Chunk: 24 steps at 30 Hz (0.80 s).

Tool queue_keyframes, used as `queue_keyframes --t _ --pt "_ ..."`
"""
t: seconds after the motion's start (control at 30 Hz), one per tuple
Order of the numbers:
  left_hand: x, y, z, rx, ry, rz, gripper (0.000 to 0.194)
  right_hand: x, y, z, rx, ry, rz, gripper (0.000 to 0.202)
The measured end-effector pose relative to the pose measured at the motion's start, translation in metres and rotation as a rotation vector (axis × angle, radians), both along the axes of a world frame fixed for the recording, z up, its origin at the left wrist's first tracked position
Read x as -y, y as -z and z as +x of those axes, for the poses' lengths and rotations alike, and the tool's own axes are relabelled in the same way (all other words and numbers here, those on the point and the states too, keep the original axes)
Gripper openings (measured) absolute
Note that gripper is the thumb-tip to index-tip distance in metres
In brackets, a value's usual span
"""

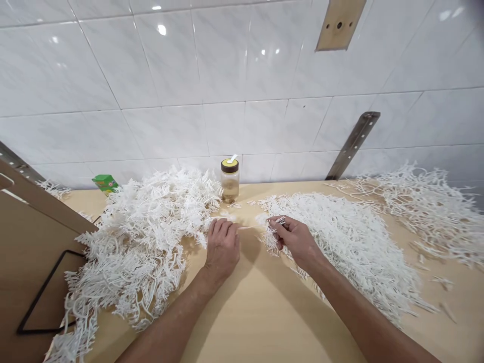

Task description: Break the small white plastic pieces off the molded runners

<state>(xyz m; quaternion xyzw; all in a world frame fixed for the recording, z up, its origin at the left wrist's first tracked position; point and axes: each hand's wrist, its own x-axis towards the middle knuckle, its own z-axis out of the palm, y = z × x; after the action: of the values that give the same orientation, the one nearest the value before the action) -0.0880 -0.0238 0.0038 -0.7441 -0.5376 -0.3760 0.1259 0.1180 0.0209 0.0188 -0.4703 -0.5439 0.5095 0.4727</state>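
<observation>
My left hand (223, 245) is closed at the middle of the table, its fingers bent together on a thin white strand (247, 228) that stretches toward my right hand. A large tangled heap of white branching strands (151, 237) lies left of it. My right hand (295, 238) is pinched, with several short white pieces (273, 231) at its fingertips and a small dark object (281, 221) between the fingers. Right beside and behind it spreads a pile of short white pieces (348, 242).
A clear jar (230, 187) with a dark-rimmed yellow lid stands behind the hands. A green box (105, 183) is at the back left, near a brown board (30, 252). Loose white strands (427, 206) lie far right. Behind is a tiled wall (227, 65) with metal brackets (353, 143).
</observation>
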Motion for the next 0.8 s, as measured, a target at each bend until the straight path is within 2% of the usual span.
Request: queue_keyframes --t 0.13,0.3,0.4,0.53,0.63,0.8 --pt "-0.006 -0.002 -0.008 -0.035 -0.159 -0.068 0.023 -0.002 -0.008 0.008 0.027 0.049 0.088 0.036" --pt "-0.008 -0.007 -0.01 0.033 -0.275 -0.166 0.052 -0.001 -0.019 0.015 0.114 0.123 0.145 0.031" --pt "-0.008 -0.007 -0.012 0.071 -0.225 -0.249 0.047 -0.002 -0.025 0.019 0.075 0.168 0.178 0.031" --pt "-0.006 -0.008 -0.014 0.06 -0.09 -0.229 0.04 -0.002 -0.038 0.024 -0.096 0.246 0.229 0.031" --pt "-0.005 -0.011 -0.015 0.038 -0.074 -0.199 0.038 0.001 -0.05 0.028 -0.219 0.294 0.258 0.029" --pt "-0.004 -0.021 -0.017 -0.005 -0.066 -0.187 0.018 0.007 -0.062 0.029 -0.265 0.313 0.303 0.025"
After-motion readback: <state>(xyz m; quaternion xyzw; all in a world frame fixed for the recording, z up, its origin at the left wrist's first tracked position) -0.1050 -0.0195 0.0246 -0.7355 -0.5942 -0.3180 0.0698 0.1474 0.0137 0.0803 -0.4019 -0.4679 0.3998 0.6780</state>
